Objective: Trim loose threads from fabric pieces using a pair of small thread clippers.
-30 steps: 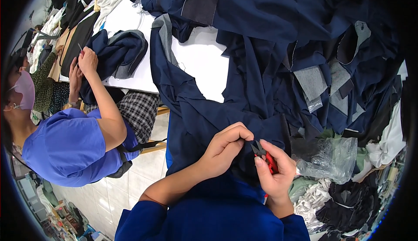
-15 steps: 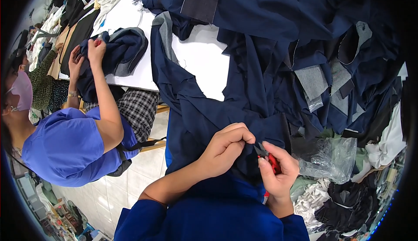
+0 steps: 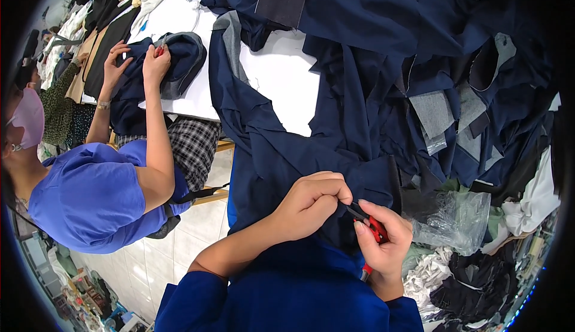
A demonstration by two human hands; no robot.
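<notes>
A pair of thread snips [image 3: 375, 229] with red handles and dark blades sits in my right hand [image 3: 389, 236], thumb and fingers closed round it. The blade tips point up and left, close to the fingertips of my left hand [image 3: 311, 203]. That hand is curled into a pinch; whatever it holds is too small to make out. Under both hands lies a dark navy garment [image 3: 269, 164], spread from the table's near edge over my lap. Its grey-lined strip [image 3: 230, 35] reaches up over the white table top [image 3: 281, 86].
Navy pieces with grey patches [image 3: 431, 113] pile up at the right. Below them are a clear plastic bag [image 3: 458, 221] and heaps of white and black cloth [image 3: 479, 281]. At my left a co-worker in a blue shirt [image 3: 90, 197] handles a navy garment [image 3: 176, 71].
The snips' blades have turned a little and look closer together beside my left fingertips. My left hand has barely moved. The co-worker's hands have shifted up and right, the left one lifting with fingers spread.
</notes>
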